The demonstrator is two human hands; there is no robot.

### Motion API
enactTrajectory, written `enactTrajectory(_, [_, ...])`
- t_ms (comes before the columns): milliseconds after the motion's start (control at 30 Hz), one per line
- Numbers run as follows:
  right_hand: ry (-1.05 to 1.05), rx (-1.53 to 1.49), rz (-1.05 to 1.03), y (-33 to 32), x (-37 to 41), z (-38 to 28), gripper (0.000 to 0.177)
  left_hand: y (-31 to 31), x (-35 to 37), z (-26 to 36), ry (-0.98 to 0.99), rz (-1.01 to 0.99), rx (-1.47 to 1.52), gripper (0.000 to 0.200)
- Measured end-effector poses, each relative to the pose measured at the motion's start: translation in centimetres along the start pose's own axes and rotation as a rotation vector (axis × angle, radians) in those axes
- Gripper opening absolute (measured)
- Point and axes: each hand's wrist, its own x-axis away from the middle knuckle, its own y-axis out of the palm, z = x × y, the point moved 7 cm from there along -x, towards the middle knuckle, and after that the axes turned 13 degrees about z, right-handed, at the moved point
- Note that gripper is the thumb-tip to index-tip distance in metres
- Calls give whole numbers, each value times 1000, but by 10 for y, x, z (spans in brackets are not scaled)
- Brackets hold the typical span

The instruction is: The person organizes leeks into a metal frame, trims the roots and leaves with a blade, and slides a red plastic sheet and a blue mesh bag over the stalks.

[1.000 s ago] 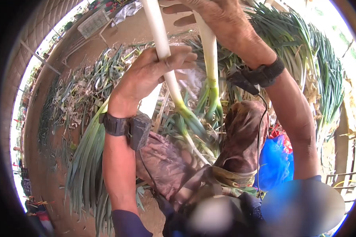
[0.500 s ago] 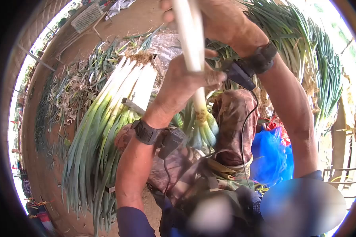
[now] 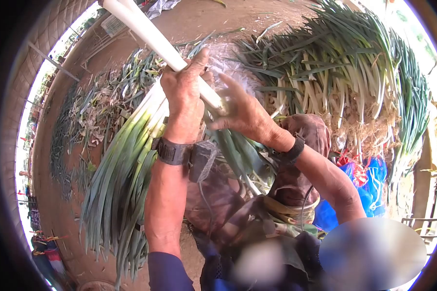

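Observation:
My left hand (image 3: 183, 89) is wrapped round the white shaft of a leek (image 3: 155, 41). The shaft slants from the upper left down to the right, and its green leaves (image 3: 235, 150) hang over my lap. Close to the leek's lower shaft is my right hand (image 3: 245, 109), fingers apart and slightly blurred; whether it touches the leek is hard to tell. Left of my left forearm lies a bundle of leeks (image 3: 126, 140), white ends up and leaves trailing down, partly hidden by my left hand and arm.
A large heap of leeks (image 3: 344, 63) with dry roots lies at the upper right. Leaf scraps (image 3: 102, 104) cover the ground on the left. Blue plastic bags (image 3: 374, 184) are beside my right knee. A wire rack (image 3: 112, 25) stands at the upper left.
The held leek has swung from near upright to a slant toward the upper left. My right hand has come down from the upper shaft and opened; my left hand has moved left.

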Motion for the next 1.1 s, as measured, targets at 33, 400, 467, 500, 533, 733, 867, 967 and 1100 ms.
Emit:
enactTrajectory(33, [-16,84,49,-3,4,-2,102,-1,2,0,-21,-29,6,41])
enactTrajectory(400, [128,-43,-57,-1,8,0,51,-13,13,2,-80,-40,-42,49])
enactTrajectory(467, [234,-230,-53,0,10,6,48,-13,13,1,-85,-40,-23,49])
enactTrajectory(500, [216,-199,-70,-1,10,7,43,-14,13,0,-83,-29,-25,49])
enactTrajectory(533, [217,-199,-70,-2,10,8,43,-13,13,-1,-82,-19,-27,49])
enactTrajectory(733, [523,-430,-33,-3,20,19,43,-1,24,6,-89,-46,-62,48])
enactTrajectory(867, [296,-305,-17,0,21,0,44,5,22,6,-90,-128,-68,48])
enactTrajectory(967, [-54,95,208,-9,19,-24,39,0,20,-1,-67,-45,-142,47])
enactTrajectory(1100, [240,-215,48,-16,6,5,31,6,23,3,-15,-272,-126,41])
